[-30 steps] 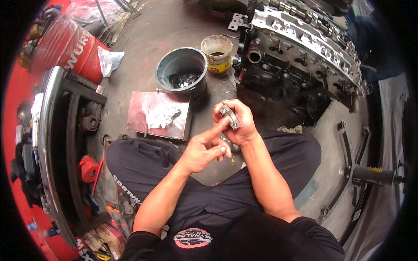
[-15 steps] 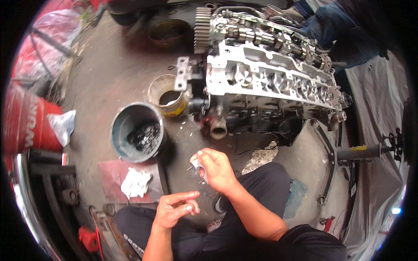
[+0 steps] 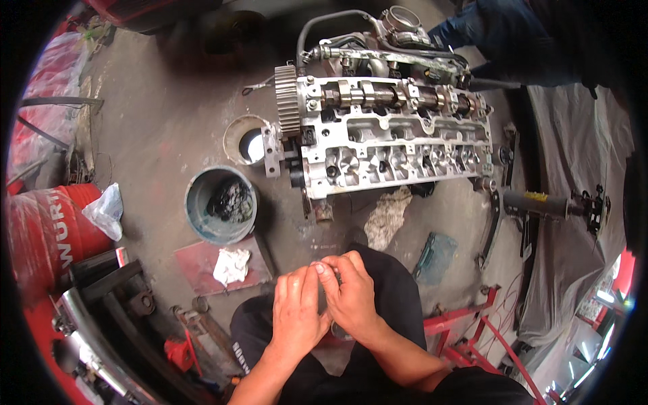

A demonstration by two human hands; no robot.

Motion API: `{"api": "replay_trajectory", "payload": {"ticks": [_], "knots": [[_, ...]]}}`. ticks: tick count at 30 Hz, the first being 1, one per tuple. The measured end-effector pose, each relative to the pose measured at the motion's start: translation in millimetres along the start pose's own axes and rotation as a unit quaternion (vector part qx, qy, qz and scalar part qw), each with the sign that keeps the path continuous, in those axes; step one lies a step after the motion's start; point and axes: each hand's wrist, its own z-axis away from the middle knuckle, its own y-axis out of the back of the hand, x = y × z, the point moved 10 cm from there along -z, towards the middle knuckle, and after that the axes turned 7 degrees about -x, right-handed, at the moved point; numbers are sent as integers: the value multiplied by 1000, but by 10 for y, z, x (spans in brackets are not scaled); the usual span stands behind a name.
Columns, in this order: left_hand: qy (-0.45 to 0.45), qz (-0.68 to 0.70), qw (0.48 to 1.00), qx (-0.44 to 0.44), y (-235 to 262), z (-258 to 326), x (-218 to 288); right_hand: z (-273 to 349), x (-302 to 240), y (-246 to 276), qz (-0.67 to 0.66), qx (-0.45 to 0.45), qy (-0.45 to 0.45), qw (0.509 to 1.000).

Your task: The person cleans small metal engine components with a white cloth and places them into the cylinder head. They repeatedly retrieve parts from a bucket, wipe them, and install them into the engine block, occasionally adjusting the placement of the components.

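Hands are pressed together: left hand (image 3: 297, 314) and right hand (image 3: 351, 297) pinching something hidden. Cylinder head (image 3: 391, 145) lies at twelve o'clock, bucket (image 3: 197, 202) at ten.

Far ahead: cylinder head (image 3: 395, 145) blocks the way across the floor.
Far left: grey bucket (image 3: 221, 204) and small tin (image 3: 246, 140) stand close together.
Near left: red tray (image 3: 202, 266) with rag (image 3: 231, 265).
Open room: bare floor between bucket and cylinder head.
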Motion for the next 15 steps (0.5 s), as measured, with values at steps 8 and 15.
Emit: {"api": "replay_trajectory", "payload": {"ticks": [8,15], "knots": [[21,193,979,64,523,-296,618,96,-760,1040,-108,-36,-13,993],[71,274,958,52,499,-554,872,-138,-736,1443,-154,-87,-18,984]]}}
